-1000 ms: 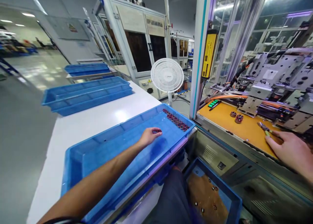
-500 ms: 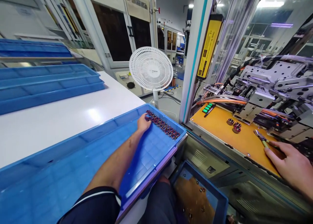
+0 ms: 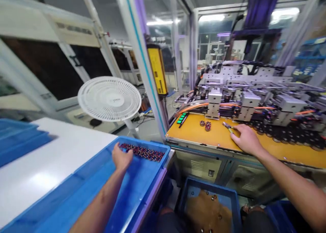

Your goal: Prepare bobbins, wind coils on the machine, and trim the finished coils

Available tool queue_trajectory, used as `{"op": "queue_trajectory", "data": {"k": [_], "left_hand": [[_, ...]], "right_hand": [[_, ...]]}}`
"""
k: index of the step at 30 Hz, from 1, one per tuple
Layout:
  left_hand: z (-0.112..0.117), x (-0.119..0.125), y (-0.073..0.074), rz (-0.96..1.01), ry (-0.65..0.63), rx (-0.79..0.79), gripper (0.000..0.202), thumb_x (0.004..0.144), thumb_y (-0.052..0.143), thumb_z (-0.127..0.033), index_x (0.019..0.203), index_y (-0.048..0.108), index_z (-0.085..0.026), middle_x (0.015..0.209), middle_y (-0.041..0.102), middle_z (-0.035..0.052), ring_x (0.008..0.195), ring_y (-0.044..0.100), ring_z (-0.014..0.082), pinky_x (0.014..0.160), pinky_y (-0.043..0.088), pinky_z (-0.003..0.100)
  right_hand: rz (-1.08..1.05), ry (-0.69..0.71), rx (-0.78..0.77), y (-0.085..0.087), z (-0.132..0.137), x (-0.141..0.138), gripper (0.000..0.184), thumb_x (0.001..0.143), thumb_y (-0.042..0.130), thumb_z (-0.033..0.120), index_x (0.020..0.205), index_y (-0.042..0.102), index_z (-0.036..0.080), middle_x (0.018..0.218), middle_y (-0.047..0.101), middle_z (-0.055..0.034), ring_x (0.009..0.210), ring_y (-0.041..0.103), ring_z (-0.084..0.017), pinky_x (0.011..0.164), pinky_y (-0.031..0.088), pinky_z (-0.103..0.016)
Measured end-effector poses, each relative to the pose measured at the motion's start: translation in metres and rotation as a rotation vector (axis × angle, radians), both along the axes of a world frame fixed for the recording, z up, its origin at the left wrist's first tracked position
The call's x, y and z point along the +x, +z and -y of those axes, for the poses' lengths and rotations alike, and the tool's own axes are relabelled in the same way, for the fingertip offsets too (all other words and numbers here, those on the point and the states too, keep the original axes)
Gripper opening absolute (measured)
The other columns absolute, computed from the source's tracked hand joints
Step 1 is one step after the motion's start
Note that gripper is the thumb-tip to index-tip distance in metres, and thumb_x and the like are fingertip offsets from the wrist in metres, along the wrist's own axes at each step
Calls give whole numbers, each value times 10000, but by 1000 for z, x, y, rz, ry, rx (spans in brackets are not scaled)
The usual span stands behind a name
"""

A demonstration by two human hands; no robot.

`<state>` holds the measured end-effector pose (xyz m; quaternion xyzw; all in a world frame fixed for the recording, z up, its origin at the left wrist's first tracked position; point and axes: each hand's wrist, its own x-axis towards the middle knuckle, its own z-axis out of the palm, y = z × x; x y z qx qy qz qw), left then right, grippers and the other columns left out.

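My left hand [image 3: 121, 158] reaches into a long blue tray [image 3: 84, 178], at the near end of a block of small round dark parts with red and copper-coloured specks [image 3: 145, 153]. Thumb and forefinger are apart, with no part plainly held between them. My right hand [image 3: 246, 139] is closed around pliers [image 3: 230, 128] with green handles, their metal jaws pointing left above the orange-yellow bench top [image 3: 189, 129]. A few similar round parts [image 3: 207, 126] stand on that surface, left of the jaws.
A machine with metal blocks [image 3: 248, 102] and orange hoses lines the bench's back. Many dark round parts [image 3: 287, 132] sit at right. Below is a blue bin [image 3: 185, 192] with brown sheet and loose parts. A white fan [image 3: 109, 99] stands beyond the tray; a green-celled item [image 3: 181, 118] lies at the bench's left.
The view has swung right, showing more of the machine and bench. My left hand stays by the parts block, its fingers now wider apart. My right hand still holds the pliers.
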<state>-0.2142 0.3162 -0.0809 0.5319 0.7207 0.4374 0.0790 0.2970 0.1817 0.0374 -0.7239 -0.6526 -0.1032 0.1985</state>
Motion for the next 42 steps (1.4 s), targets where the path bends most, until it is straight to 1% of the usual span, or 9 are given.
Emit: {"op": "queue_trajectory", "data": {"k": [6,11,18,21,26,33,36,39,42], "left_hand": [[46,101,77,-158,-349,226,550,882,590,-386,1352,448,-137,1283,614,165,1181,606,280,988,513,397],[70,221,103,-116,-714,116,348,771,714,-376,1067,663,-201,958,753,62,933,707,245,922,535,366],[64,324,120,90,-576,-16,545,777,753,-318,1254,550,-151,1079,689,103,1068,625,280,987,451,498],[73,323,122,204,-557,-9,397,862,666,-302,1217,566,-155,1059,662,72,1021,630,248,956,471,501],[112,285,121,479,-623,60,578,743,709,-219,1259,454,-164,982,651,51,789,683,170,828,551,383],[218,246,114,735,-773,77,607,680,765,-250,1201,464,-167,1026,714,102,908,716,194,835,581,346],[267,234,106,668,-890,174,545,718,772,-135,1200,530,-210,1040,731,73,922,715,167,819,591,283],[299,227,99,549,-980,335,623,743,724,-5,1271,540,-280,1075,728,30,949,710,129,841,588,224],[311,224,94,512,-1034,365,740,734,710,45,1349,497,-306,1099,723,21,952,706,116,870,585,209]], "right_hand": [[-130,-18,3,2,6,-8,250,898,627,334,1037,665,129,1101,655,-104,1082,590,-245,976,455,-432],[-52,-38,-52,7,13,-8,275,950,600,373,1106,627,149,1163,631,-79,1089,602,-229,952,499,-459],[7,-38,-102,11,12,-4,290,958,591,372,1146,616,153,1203,618,-86,1100,603,-231,951,510,-461],[-17,-45,-99,9,10,-3,292,955,596,369,1152,615,154,1212,615,-88,1107,600,-234,956,507,-464],[-86,-16,-49,7,10,-4,296,949,606,368,1152,616,153,1218,614,-89,1110,599,-236,965,501,-471],[-188,159,145,32,43,-16,256,933,608,266,1150,637,135,1240,623,-141,1201,562,-275,1051,433,-503],[-208,366,194,46,94,-34,285,931,598,281,1192,636,174,1303,610,-139,1244,545,-263,1081,429,-457],[-180,893,198,57,153,-57,302,942,563,212,1235,600,148,1322,609,-140,1224,570,-227,1049,473,-403],[19,1046,125,59,190,-74,317,925,468,61,1220,582,48,1261,634,-185,1142,606,-238,984,496,-371]]}}
